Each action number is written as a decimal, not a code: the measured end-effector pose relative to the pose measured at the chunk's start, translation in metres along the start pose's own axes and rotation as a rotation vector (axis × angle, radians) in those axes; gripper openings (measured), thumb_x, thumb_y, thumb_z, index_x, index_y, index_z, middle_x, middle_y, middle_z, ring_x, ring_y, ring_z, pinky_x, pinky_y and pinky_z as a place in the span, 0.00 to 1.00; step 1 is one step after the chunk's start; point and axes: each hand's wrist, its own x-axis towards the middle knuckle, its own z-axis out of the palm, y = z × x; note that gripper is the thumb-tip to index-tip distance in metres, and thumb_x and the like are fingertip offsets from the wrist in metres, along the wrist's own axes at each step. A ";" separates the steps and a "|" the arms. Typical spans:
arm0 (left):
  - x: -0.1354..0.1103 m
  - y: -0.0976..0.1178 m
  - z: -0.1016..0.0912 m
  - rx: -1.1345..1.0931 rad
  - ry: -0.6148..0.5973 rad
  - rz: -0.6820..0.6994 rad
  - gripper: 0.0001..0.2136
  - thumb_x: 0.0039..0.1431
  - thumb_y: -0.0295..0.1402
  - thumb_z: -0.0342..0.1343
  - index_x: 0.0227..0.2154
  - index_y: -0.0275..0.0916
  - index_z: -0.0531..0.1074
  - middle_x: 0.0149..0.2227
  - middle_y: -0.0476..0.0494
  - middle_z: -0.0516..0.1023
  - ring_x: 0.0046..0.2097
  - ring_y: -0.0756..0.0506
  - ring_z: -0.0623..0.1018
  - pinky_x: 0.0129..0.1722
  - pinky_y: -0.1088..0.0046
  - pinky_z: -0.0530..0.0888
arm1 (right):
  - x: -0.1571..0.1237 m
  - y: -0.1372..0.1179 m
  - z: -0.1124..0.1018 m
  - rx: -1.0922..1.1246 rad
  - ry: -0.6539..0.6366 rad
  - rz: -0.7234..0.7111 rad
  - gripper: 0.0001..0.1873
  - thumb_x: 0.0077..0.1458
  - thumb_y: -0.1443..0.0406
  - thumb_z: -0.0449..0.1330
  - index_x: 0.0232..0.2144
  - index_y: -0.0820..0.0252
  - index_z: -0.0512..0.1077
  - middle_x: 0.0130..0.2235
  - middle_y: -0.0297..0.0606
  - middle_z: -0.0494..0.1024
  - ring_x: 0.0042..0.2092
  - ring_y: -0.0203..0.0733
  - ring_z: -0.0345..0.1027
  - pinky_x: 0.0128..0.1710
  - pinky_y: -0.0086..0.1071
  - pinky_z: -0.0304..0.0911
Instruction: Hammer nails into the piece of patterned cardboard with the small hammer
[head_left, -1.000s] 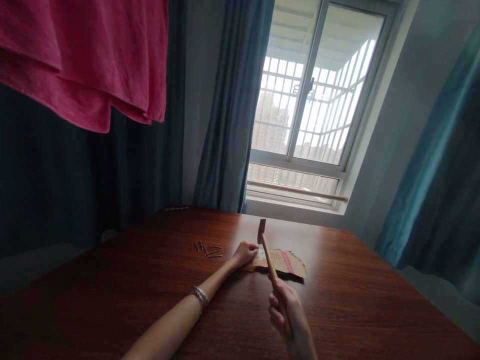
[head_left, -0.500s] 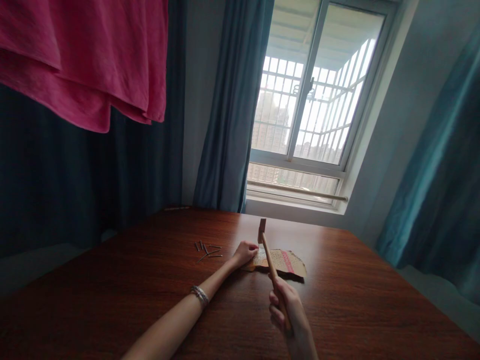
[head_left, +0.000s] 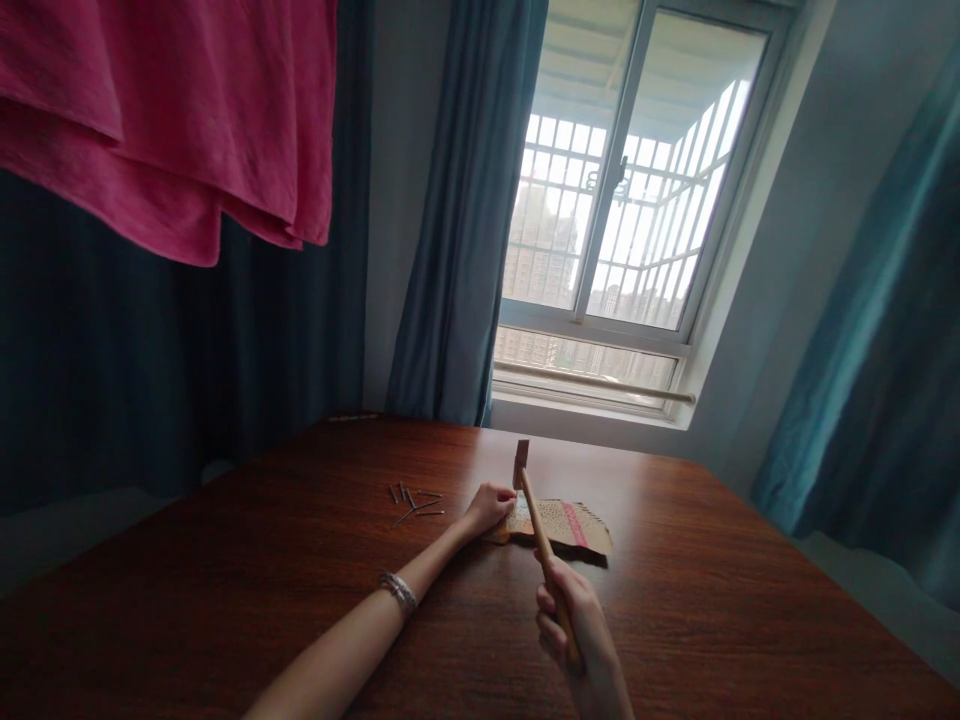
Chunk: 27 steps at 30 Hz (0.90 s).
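Right grip [head_left: 577, 630] is clamping the hammer [head_left: 538, 525] at its handle end, near the desk's [head_left: 225, 600] front edge. The hammer head is hovering just above the left grip [head_left: 491, 505], which is resting on the card's [head_left: 581, 530] left edge; whether its curled fingers are pinching anything cannot be told. Nails [head_left: 415, 503] are lying just left.

dark reddish wood table [head_left: 225, 600] spreading out under both my hands, grain running away from me. right under my left hand [head_left: 491, 505], a torn piece of brown cardboard [head_left: 581, 535] lies flat on the wood, dotted with little holes and crossed by a pink stripe, just beyond my right hand [head_left: 581, 640]. a little left of my left hand, a small scatter of nails [head_left: 415, 503], some crossing each other. well past them, at the far edge, a thin stick-like thing [head_left: 352, 417], too small to make out.
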 end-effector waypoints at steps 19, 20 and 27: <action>-0.005 0.014 -0.007 0.003 -0.014 -0.027 0.14 0.47 0.36 0.50 0.30 0.33 0.77 0.29 0.44 0.78 0.31 0.47 0.73 0.30 0.77 0.66 | -0.003 -0.004 0.004 0.017 0.001 0.012 0.24 0.37 0.48 0.62 0.27 0.58 0.58 0.16 0.23 0.63 0.11 0.21 0.45 0.10 0.19 0.37; -0.005 0.012 -0.006 0.003 -0.018 -0.031 0.14 0.48 0.36 0.50 0.30 0.33 0.77 0.29 0.44 0.79 0.31 0.47 0.74 0.30 0.77 0.66 | -0.004 -0.004 0.004 0.021 0.006 0.010 0.24 0.37 0.49 0.62 0.27 0.58 0.58 0.16 0.23 0.63 0.11 0.21 0.45 0.10 0.19 0.38; 0.000 -0.002 -0.001 -0.018 -0.011 -0.005 0.16 0.48 0.36 0.49 0.32 0.30 0.77 0.30 0.40 0.79 0.31 0.46 0.74 0.29 0.76 0.66 | -0.004 0.001 0.002 0.026 -0.005 -0.012 0.25 0.38 0.50 0.62 0.33 0.59 0.61 0.16 0.23 0.63 0.11 0.22 0.45 0.10 0.18 0.38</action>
